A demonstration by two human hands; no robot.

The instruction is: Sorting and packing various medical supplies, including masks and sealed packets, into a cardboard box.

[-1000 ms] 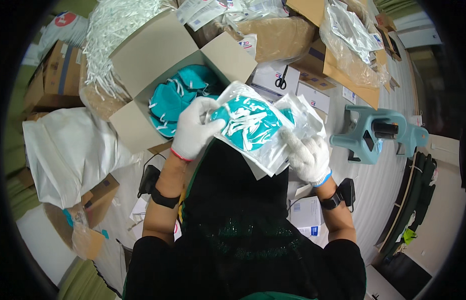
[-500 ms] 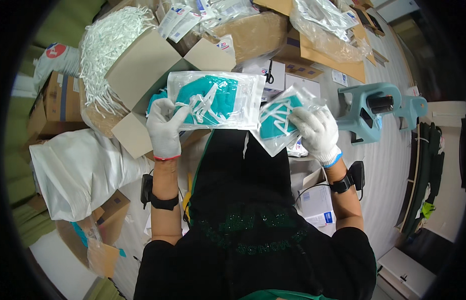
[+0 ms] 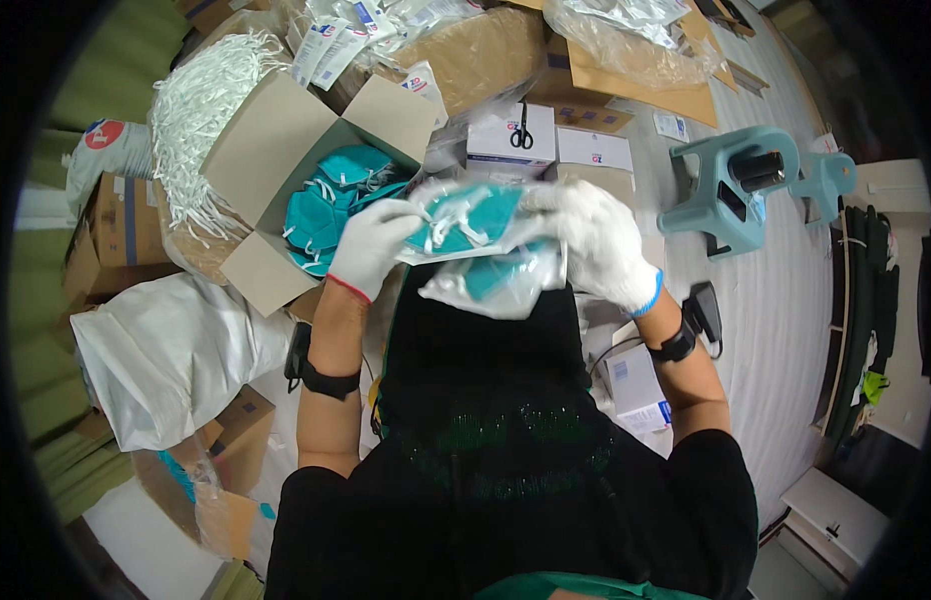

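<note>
Both my hands wear white knit gloves. My left hand (image 3: 368, 248) is closed on the left end of a clear bag with a teal face mask (image 3: 486, 212) and white straps inside. My right hand (image 3: 608, 245) is smeared by motion, its fingers closed at the bag's right end. Below hangs a second bagged teal face mask (image 3: 501, 282), tilted and blurred, its right edge by my right hand. Just left of my left hand, loose teal masks (image 3: 331, 205) lie in an open carton (image 3: 276, 125).
White straps (image 3: 211, 120) are heaped left of the carton, above a white sack (image 3: 176, 355). Black scissors (image 3: 523, 130) lie on a white box (image 3: 486, 150) ahead. At right stands a blue-grey stool (image 3: 721, 190) with a dark cylindrical object on it. Packets (image 3: 331, 50) lie at the back.
My hands have come together, the right moving left. The second bag has swung below the first. The first bag has moved off the carton, uncovering the loose masks and scissors.
</note>
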